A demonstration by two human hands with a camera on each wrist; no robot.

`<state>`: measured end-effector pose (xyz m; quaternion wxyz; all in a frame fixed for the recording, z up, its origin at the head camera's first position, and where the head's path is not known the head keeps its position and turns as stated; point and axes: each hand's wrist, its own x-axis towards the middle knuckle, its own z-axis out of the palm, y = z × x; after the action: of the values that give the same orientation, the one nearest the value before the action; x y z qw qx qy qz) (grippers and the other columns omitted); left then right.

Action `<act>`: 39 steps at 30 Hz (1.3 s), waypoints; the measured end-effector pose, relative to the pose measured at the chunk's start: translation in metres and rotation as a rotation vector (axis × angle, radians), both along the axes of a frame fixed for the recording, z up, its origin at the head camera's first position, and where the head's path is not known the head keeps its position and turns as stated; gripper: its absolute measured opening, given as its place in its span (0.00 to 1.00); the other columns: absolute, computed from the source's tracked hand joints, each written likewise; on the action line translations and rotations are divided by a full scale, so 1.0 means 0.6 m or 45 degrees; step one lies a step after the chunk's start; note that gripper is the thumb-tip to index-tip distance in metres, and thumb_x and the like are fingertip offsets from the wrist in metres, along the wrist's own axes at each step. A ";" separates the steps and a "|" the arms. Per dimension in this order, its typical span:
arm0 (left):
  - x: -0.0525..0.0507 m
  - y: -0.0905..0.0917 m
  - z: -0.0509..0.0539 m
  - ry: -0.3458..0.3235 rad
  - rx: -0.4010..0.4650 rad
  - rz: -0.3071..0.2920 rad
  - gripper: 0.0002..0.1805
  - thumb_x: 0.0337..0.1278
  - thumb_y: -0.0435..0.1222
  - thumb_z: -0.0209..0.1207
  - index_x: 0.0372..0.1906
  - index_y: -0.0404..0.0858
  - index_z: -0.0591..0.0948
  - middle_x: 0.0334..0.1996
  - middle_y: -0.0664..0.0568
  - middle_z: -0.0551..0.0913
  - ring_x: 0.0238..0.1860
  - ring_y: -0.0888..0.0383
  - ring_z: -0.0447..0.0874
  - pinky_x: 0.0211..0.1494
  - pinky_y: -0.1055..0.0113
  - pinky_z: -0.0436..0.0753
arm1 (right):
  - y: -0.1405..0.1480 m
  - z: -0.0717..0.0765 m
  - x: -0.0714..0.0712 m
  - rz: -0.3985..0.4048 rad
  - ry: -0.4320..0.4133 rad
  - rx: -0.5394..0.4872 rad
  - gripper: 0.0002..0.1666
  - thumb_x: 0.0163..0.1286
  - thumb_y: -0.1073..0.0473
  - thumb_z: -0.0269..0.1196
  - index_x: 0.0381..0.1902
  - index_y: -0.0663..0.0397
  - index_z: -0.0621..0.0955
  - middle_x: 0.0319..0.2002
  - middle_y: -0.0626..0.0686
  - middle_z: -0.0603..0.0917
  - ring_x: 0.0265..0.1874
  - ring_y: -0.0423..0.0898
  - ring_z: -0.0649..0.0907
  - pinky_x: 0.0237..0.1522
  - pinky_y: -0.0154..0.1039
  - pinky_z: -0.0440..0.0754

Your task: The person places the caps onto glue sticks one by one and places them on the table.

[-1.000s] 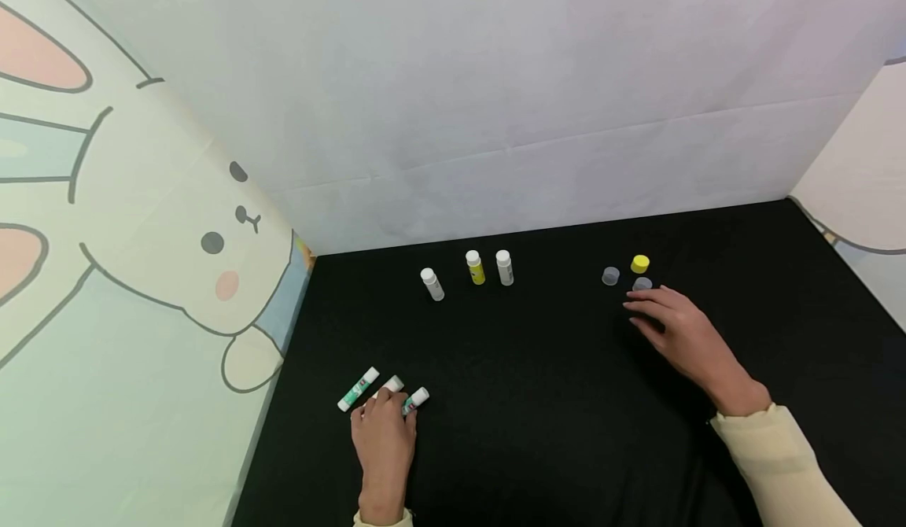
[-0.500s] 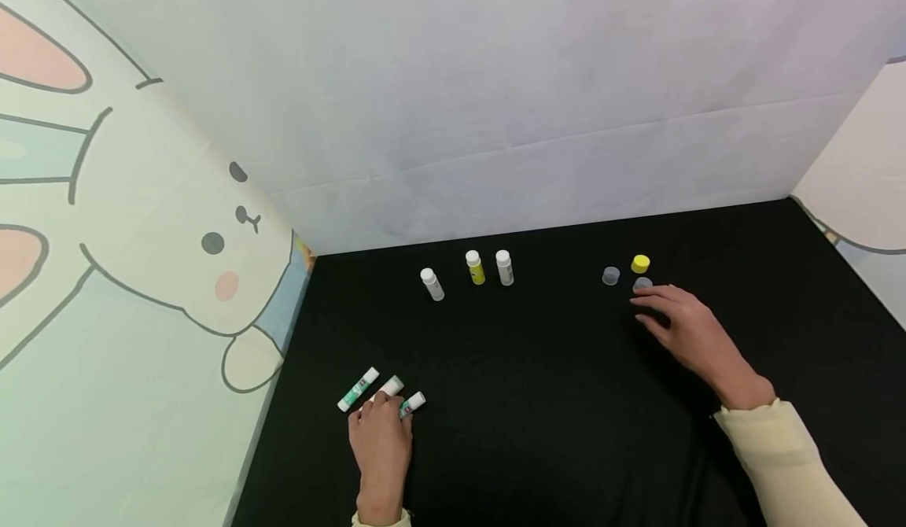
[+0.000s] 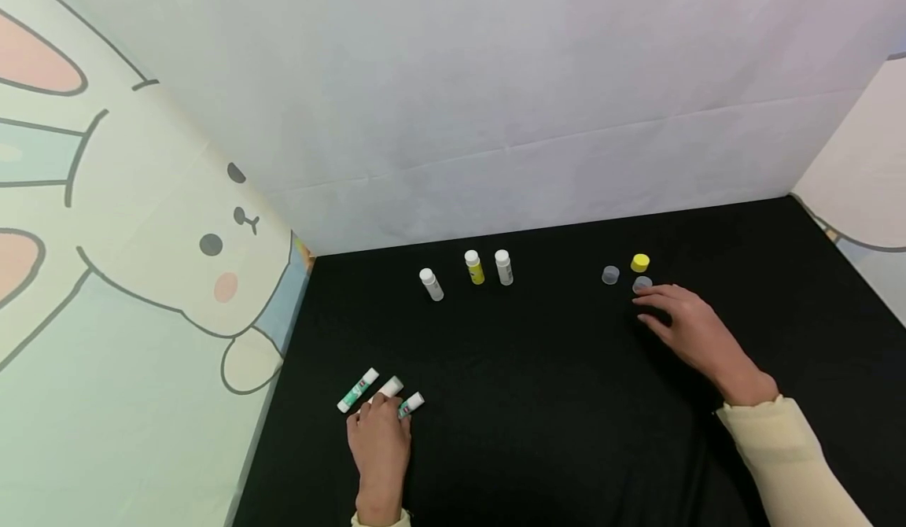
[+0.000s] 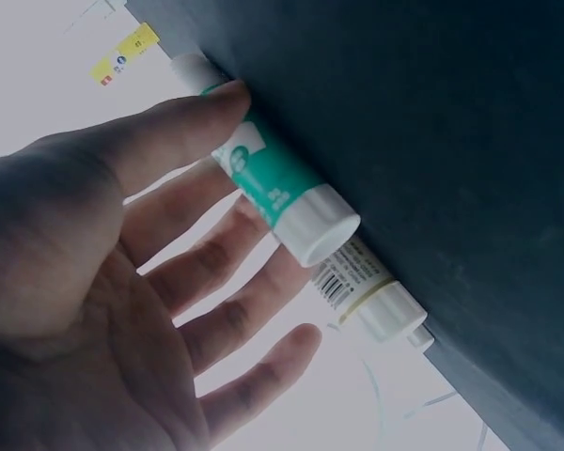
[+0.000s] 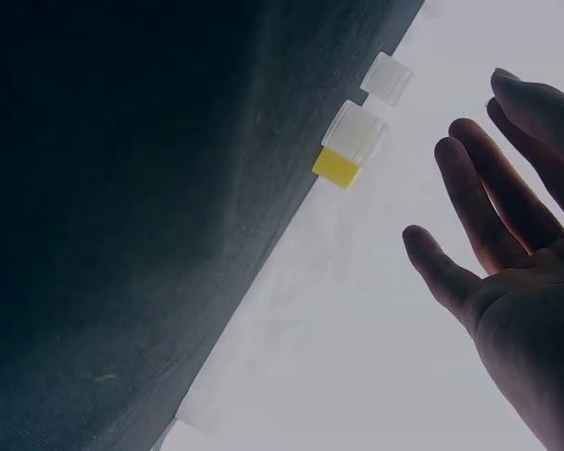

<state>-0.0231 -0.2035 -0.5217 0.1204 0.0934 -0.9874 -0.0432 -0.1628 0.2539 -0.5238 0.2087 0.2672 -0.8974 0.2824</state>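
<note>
My left hand (image 3: 380,448) pinches a green-and-white glue stick (image 3: 411,405) lying at the front left. In the left wrist view the thumb presses on that green stick (image 4: 277,174), with a finger behind it. Beside it lies a stick with a white cap (image 3: 391,386), partly hidden by the fingers, and another green stick (image 3: 358,390) is just left of the hand. At the right, my right hand (image 3: 697,338) is relaxed and holds nothing, its fingertips close to a clear cap (image 3: 642,284). Near that are another clear cap (image 3: 610,275) and a yellow cap (image 3: 640,263).
Toward the back of the black table (image 3: 538,417) stand a white tube (image 3: 432,284), a yellow tube with a white cap (image 3: 475,267) and another white tube (image 3: 504,267). A pale wall cloth (image 3: 510,102) rises behind; a cartoon rabbit cloth (image 3: 156,236) borders the left.
The green stick at my left hand has shifted slightly left along with the hand. My right hand has drifted a little to the right, showing more of the clear cap.
</note>
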 end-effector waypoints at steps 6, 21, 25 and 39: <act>-0.001 -0.001 0.002 -0.033 0.007 0.020 0.09 0.43 0.29 0.78 0.33 0.38 0.90 0.33 0.45 0.86 0.37 0.42 0.85 0.43 0.42 0.79 | 0.003 -0.002 -0.001 0.005 -0.001 0.008 0.23 0.47 0.78 0.80 0.44 0.65 0.89 0.47 0.62 0.89 0.46 0.58 0.87 0.47 0.49 0.79; -0.012 0.012 0.026 -0.003 0.049 0.016 0.14 0.44 0.33 0.81 0.39 0.38 0.91 0.35 0.46 0.86 0.37 0.43 0.84 0.44 0.43 0.79 | 0.012 0.003 -0.003 -0.030 -0.029 -0.008 0.25 0.49 0.77 0.80 0.47 0.64 0.88 0.49 0.62 0.88 0.48 0.60 0.86 0.49 0.54 0.80; -0.022 0.020 0.036 -0.011 0.094 0.015 0.15 0.48 0.36 0.81 0.41 0.37 0.91 0.39 0.45 0.87 0.41 0.42 0.85 0.46 0.42 0.79 | 0.013 0.003 -0.005 -0.033 -0.022 -0.009 0.25 0.49 0.78 0.80 0.48 0.65 0.88 0.49 0.63 0.88 0.48 0.60 0.86 0.49 0.55 0.80; -0.061 0.053 0.047 0.163 0.182 -0.029 0.16 0.57 0.39 0.77 0.47 0.35 0.91 0.42 0.43 0.88 0.42 0.42 0.86 0.48 0.43 0.81 | 0.016 0.005 -0.014 -0.064 -0.055 -0.016 0.26 0.52 0.78 0.78 0.51 0.69 0.86 0.52 0.65 0.86 0.49 0.62 0.85 0.48 0.59 0.81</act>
<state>-0.0595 -0.1716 -0.4936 0.1759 0.0877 -0.9730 -0.1207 -0.1709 0.2637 -0.5210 0.1978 0.2372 -0.9063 0.2884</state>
